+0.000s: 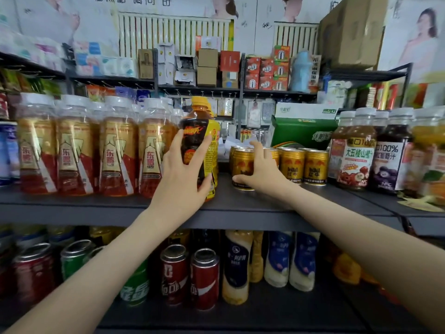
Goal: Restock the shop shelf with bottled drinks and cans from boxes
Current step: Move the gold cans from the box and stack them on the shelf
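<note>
Your left hand (190,169) grips one black-and-yellow bottle (196,131), which stands upright on the grey shelf (120,208). It is just beside a front row of four gold-and-red bottles (118,155). Your right hand (260,169) is wrapped round the leftmost gold can (240,162). Three more gold cans (292,165) show in that row, right of it.
</note>
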Action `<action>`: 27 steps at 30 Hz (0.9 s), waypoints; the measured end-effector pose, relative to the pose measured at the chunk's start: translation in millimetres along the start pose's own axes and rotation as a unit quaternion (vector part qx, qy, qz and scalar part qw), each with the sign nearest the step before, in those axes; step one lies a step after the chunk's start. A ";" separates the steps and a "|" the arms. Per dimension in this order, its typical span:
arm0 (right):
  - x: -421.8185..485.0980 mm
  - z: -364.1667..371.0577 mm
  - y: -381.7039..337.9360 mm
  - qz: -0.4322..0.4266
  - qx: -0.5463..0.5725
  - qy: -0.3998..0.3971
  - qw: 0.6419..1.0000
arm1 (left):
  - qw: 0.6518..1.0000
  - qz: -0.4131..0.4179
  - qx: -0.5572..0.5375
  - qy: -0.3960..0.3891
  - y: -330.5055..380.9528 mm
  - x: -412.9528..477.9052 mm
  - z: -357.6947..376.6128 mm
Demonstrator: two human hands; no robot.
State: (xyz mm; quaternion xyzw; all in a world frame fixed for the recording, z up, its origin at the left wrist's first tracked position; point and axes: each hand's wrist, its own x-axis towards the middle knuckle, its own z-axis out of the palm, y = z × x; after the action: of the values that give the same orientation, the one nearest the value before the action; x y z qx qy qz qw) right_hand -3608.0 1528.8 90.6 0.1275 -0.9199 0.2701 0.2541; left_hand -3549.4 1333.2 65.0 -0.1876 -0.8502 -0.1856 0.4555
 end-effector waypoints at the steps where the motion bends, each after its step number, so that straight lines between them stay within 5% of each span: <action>1: -7.0 -1.8 -3.8 -0.022 -0.020 0.016 0.999 | 1.000 -0.002 0.003 -0.002 0.5 -2.1 -1.1; 5: -44.1 -8.5 -24.4 -0.079 -0.053 0.060 0.994 | 1.000 -0.018 -0.003 -0.014 9.2 -24.5 -11.3; 14: -196.1 39.6 -70.3 -0.221 0.077 0.101 0.967 | 0.995 -0.093 -0.017 -0.016 31.1 -154.8 -38.9; 20: -324.3 144.4 -84.6 -0.114 0.208 -0.073 0.969 | 0.962 -0.223 0.024 -0.153 27.0 -320.1 -63.8; 27: -423.1 280.6 -155.9 -0.098 0.135 -0.348 0.922 | 0.822 -0.480 0.086 -0.294 -28.4 -493.0 -125.3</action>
State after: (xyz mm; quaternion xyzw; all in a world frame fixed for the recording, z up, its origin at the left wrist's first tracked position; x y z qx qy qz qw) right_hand -3307.2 1284.3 -272.3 0.3363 -0.8880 0.3042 -0.0768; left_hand -3221.1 1173.9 -290.6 0.2384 -0.9390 -0.2426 0.0519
